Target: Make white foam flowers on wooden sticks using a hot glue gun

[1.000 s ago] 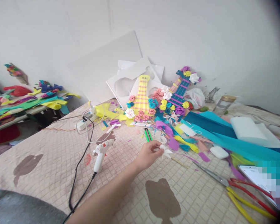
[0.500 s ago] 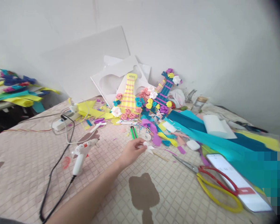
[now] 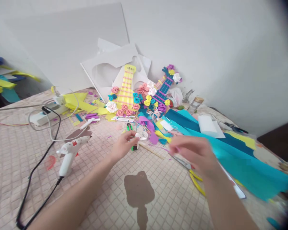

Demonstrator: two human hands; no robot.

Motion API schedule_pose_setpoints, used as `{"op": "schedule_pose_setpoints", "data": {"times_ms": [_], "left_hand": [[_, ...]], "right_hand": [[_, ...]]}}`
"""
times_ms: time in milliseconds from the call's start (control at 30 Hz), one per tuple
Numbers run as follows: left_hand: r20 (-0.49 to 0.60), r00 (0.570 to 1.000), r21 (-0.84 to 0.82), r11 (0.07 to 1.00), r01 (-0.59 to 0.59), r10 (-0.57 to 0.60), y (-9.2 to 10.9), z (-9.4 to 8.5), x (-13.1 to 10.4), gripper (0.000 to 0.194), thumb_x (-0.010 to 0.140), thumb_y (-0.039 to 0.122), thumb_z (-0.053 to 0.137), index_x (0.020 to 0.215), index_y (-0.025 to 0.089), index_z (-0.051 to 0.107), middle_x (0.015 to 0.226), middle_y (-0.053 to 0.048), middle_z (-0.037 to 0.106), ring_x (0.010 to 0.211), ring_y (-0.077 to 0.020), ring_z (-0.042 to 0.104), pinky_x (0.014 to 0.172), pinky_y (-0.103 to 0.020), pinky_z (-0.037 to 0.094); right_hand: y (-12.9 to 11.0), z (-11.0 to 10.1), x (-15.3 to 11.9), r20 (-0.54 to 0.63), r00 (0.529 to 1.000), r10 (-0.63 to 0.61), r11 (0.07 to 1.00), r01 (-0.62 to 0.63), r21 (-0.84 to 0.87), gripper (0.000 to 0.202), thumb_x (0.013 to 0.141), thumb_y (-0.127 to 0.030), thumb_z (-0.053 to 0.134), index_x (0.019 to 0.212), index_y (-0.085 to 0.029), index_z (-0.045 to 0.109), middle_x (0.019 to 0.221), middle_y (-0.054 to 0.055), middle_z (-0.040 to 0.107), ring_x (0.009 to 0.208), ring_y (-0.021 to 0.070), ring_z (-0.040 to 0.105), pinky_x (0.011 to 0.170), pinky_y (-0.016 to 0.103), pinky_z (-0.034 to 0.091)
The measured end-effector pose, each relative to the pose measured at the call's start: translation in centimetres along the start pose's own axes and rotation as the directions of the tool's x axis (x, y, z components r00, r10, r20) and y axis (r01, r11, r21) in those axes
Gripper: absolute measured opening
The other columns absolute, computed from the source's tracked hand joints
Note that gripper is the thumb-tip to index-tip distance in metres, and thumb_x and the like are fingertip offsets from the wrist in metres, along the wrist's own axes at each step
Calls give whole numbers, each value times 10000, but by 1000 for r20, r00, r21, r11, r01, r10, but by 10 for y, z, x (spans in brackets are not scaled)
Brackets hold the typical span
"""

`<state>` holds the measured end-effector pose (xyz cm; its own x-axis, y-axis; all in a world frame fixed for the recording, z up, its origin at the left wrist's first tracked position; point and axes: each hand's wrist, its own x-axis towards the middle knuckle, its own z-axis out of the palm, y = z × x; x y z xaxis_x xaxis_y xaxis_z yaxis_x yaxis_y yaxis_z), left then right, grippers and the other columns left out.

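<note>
"Where are the hands?"

"The right hand (image 3: 196, 155), right of centre, is blurred; I can't tell whether its fingers hold anything. The left hand's (image 3: 122, 147) fingers pinch a small white piece (image 3: 138, 136) just below centre, probably at one end to leave the rest exposed."

"Behind them?"

"A yellow guitar shape (image 3: 126, 88) apparently leans on white boards (image 3: 117, 55) for support."

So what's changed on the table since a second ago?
The right hand has come into view, partly covering the red-and-yellow-handled metal scissors; blur hides whether it holds anything. The left hand still pinches the small white piece. The white glue gun stays untouched.
</note>
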<state>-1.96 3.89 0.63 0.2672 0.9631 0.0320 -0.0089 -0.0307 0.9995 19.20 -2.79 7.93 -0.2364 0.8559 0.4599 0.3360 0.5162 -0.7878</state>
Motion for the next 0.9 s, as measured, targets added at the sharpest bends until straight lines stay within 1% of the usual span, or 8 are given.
{"op": "schedule_pose_setpoints", "data": {"times_ms": [67,133,267,400,500,667,733,900], "left_hand": [[-61,998,-32,999,-3,1,5,-4,2,239,686,354,637,780,142,577,645,15,580,618,-120,566,663,-268,473],[-109,994,-74,997,-3,-5,9,-6,2,242,668,349,649,767,138,582,666,12,589,622,-117,565,671,-268,472],[-133,991,-136,991,7,-25,15,-8,3,232,656,330,661,754,135,583,671,14,588,623,-106,559,670,-253,464],[-124,990,-152,987,41,-60,16,-7,2,228,665,328,664,769,136,595,698,7,601,662,-117,577,704,-268,472],[-100,991,-135,988,76,-90,16,-3,-1,218,686,322,655,784,138,594,684,5,603,640,-113,571,693,-267,465],[-32,995,-77,992,96,-98,16,4,-9,209,727,327,633,813,145,577,710,-8,613,654,-120,571,666,-260,446],[-4,996,-60,994,91,-92,16,6,-11,204,743,331,623,824,151,572,739,-16,618,675,-127,575,653,-257,437],[38,995,-33,996,89,-88,16,10,-15,190,760,329,609,820,151,580,780,-28,617,694,-127,563,659,-262,439]], "right_hand": [[29,16,9,104,978,182,963,-156,-222,160,792,-318,596,842,-186,672,774,40,674,690,161,604,627,291,478],[58,34,14,163,920,356,849,-245,-469,161,775,-280,594,875,-175,666,785,46,679,655,159,593,598,283,451],[91,55,8,195,901,388,812,-235,-534,75,741,-205,601,765,-157,653,707,51,641,661,182,577,618,300,420],[91,50,-2,148,919,365,811,-235,-536,134,809,-188,491,799,-159,621,840,78,620,800,201,564,726,332,415],[84,39,-7,102,917,385,860,-316,-400,151,842,-251,454,827,-176,585,852,61,610,809,193,553,733,331,417],[69,27,-9,140,849,509,853,-520,47,206,851,-360,479,800,-180,567,795,29,618,769,147,546,705,279,410],[65,25,-9,127,827,547,796,-562,227,199,817,-371,550,783,-178,582,724,9,608,687,114,516,638,243,389],[62,22,-8,119,746,655,550,-579,602,190,715,-342,684,730,-166,614,675,-15,605,456,34,344,438,197,253]]}}
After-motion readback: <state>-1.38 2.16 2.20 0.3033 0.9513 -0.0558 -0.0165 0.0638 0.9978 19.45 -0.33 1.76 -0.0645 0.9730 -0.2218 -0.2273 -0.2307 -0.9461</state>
